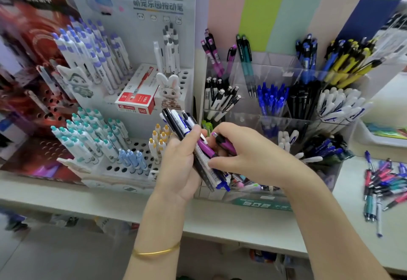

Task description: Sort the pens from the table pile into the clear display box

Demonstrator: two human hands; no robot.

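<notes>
Left hand (178,167) grips pen bundle (181,123); right fingers (221,163) pinch one purple pen (227,146).

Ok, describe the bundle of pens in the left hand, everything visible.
The bundle of pens is several slim plastic click pens: black ones, white ones with blue print and at least one purple. It slants, button ends up and to the left, tips down toward the lower front of the clear display box. The left hand holds it round the middle, fingers curled over it. The right hand touches its side while pinching a purple pen there.
</notes>
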